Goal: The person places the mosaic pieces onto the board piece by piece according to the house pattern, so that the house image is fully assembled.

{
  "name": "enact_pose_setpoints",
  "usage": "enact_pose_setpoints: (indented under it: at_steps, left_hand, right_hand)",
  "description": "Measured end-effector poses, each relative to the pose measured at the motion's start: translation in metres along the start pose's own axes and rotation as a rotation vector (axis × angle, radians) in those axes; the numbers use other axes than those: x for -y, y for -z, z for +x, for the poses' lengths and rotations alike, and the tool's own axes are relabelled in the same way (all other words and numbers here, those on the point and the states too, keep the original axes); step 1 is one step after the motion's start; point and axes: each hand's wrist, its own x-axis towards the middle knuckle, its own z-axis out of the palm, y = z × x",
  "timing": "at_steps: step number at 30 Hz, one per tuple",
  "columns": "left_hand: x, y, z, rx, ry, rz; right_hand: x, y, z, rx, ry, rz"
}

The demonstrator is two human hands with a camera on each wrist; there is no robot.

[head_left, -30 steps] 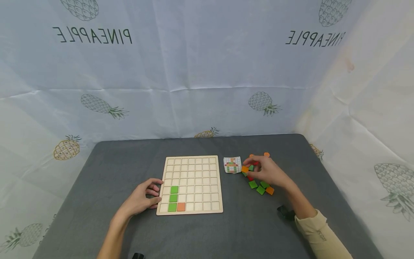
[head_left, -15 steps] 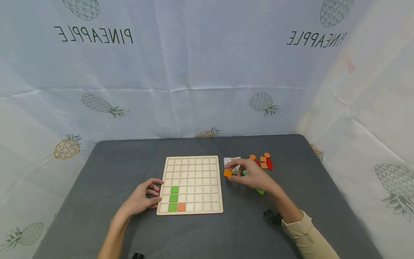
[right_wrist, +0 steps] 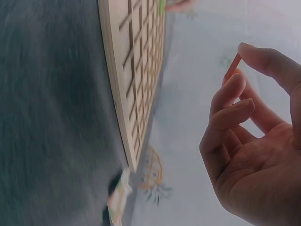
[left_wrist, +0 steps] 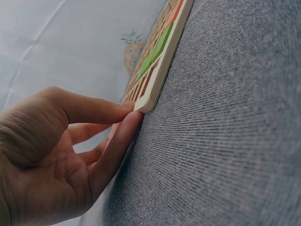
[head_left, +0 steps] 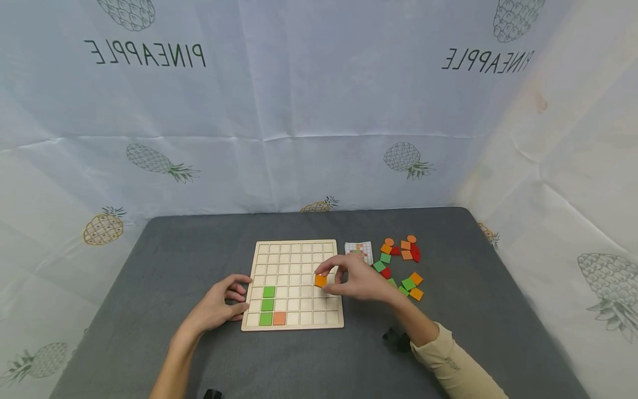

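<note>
A square wooden grid board lies on the table, with a column of green square tiles and one orange-pink tile at its lower left. My left hand holds the board's left edge; in the left wrist view its fingertips meet right at the near corner. Over the board's right side, my right hand pinches an orange square tile between thumb and fingertips. The right wrist view shows this tile edge-on, raised above the board's level.
Right of the board lies a small printed pattern card, partly covered by the right hand. Beyond it are scattered loose green tiles, orange tiles and red pieces. A pineapple-print cloth hangs behind the grey table.
My right hand has carried the orange tile left from the loose pieces, past the card, to over the board's right side. The left hand has stayed at the board's edge.
</note>
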Motion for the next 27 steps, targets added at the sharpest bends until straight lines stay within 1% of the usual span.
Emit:
enact_pose_setpoints:
  at_steps: [4, 8, 13, 15, 18, 24, 27]
  left_hand:
    - [0.000, 0.000, 0.000, -0.003, 0.004, 0.004]
    - [-0.001, 0.000, 0.000, -0.006, 0.007, 0.014]
    - [-0.003, 0.001, 0.001, -0.005, 0.004, 0.014]
    - [-0.003, 0.001, 0.001, -0.004, 0.009, 0.012]
    - [-0.003, 0.001, 0.001, -0.004, 0.010, 0.009]
    - [-0.002, 0.001, 0.001, -0.002, 0.003, 0.009]
    - [-0.002, 0.001, 0.001, 0.006, 0.007, 0.001]
  right_hand:
    - [0.001, -0.013, 0.008, 0.058, -0.017, 0.051]
    - [0.000, -0.028, 0.016, 0.129, -0.017, 0.079]
    - [0.000, -0.045, 0.021, 0.217, -0.027, 0.074]
    - [0.001, -0.051, 0.023, 0.241, -0.032, 0.042]
    - [0.003, -0.059, 0.026, 0.256, -0.035, -0.039]
    - [0.009, -0.070, 0.030, 0.252, -0.025, -0.236]
    - [0.011, -0.072, 0.030, 0.255, -0.028, -0.290]
